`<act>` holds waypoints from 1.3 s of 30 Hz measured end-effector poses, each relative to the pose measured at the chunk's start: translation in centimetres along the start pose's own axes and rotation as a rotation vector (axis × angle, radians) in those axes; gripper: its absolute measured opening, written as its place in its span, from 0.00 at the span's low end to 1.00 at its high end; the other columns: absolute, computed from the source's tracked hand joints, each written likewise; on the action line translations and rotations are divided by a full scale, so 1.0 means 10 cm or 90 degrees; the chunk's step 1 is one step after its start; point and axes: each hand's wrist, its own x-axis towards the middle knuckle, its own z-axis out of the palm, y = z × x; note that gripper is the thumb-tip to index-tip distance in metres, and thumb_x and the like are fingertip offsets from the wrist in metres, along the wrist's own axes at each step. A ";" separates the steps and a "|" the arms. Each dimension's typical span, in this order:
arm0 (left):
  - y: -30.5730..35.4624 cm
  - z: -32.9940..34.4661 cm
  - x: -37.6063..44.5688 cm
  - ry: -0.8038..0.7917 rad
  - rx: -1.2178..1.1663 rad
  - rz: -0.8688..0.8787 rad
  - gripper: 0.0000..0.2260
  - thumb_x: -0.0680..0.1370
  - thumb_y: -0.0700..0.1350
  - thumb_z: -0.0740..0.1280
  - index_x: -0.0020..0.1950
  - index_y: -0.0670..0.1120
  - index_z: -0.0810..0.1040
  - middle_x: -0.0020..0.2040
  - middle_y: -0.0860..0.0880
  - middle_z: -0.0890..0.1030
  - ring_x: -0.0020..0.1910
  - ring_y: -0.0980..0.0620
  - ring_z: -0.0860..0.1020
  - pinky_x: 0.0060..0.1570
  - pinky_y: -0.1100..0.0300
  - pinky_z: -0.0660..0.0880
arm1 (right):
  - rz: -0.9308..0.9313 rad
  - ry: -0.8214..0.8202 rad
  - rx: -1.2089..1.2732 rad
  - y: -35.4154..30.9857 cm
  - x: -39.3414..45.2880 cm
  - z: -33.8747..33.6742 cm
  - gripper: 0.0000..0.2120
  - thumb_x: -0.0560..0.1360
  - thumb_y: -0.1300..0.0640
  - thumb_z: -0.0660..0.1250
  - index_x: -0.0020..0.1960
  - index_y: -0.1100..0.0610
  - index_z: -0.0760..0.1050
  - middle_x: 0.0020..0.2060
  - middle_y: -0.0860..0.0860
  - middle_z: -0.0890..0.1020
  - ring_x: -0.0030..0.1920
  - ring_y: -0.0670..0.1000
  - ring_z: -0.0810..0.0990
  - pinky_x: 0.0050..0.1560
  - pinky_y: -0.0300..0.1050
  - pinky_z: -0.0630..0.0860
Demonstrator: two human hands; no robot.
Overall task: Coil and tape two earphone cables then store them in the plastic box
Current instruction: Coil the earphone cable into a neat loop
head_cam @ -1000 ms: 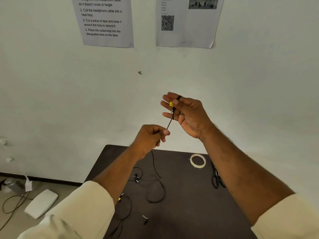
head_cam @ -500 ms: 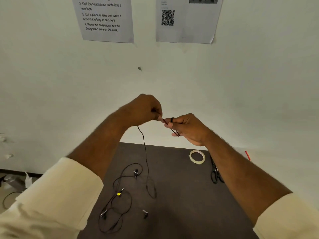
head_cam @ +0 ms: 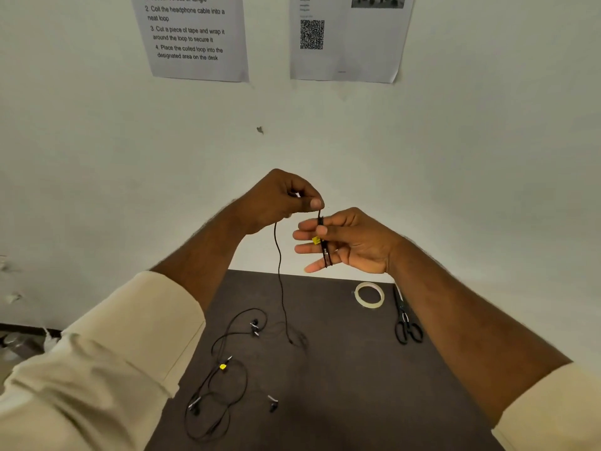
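2 cables, neither finished. My left hand (head_cam: 279, 200) pinches the first earphone cable (head_cam: 280, 281), feeding turns around my right hand's (head_cam: 344, 240) straight fingers (head_cam: 309, 249), thumb clamping the coil. Second earphone cable (head_cam: 221, 375) lies loose on the dark table (head_cam: 357, 385); tape roll (head_cam: 369, 295) and scissors (head_cam: 405, 323) untouched. No plastic box in view. Pale wall, instruction sheet (head_cam: 192, 34).

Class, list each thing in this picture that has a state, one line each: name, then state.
Left hand: pinches the black cable.
Right hand: cable wound round its fingers.
Black cable: partly coiled, rest hanging.
Second earphone: loose on the table.
Tape roll: lying flat.
Scissors: closed.
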 end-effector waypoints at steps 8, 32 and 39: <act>-0.53 0.61 -0.28 0.061 -0.368 -0.209 0.07 0.77 0.42 0.70 0.41 0.49 0.84 0.36 0.48 0.76 0.29 0.55 0.68 0.35 0.59 0.73 | -0.227 0.009 0.157 -0.24 0.15 0.22 0.12 0.74 0.58 0.67 0.56 0.57 0.82 0.57 0.55 0.83 0.60 0.58 0.80 0.54 0.61 0.79; -0.11 0.04 -0.19 -0.014 0.069 0.018 0.06 0.75 0.38 0.72 0.45 0.50 0.84 0.41 0.56 0.85 0.44 0.60 0.82 0.45 0.68 0.76 | 0.065 -0.014 -0.075 0.14 -0.01 0.04 0.13 0.72 0.58 0.69 0.56 0.59 0.82 0.57 0.58 0.83 0.57 0.61 0.81 0.53 0.61 0.79; -0.56 0.52 -0.31 0.054 -0.297 -0.135 0.09 0.78 0.30 0.64 0.44 0.40 0.82 0.35 0.45 0.79 0.32 0.51 0.76 0.35 0.59 0.76 | -0.101 -0.050 0.124 -0.07 0.03 0.14 0.15 0.71 0.56 0.71 0.56 0.58 0.82 0.56 0.57 0.83 0.54 0.60 0.83 0.46 0.60 0.81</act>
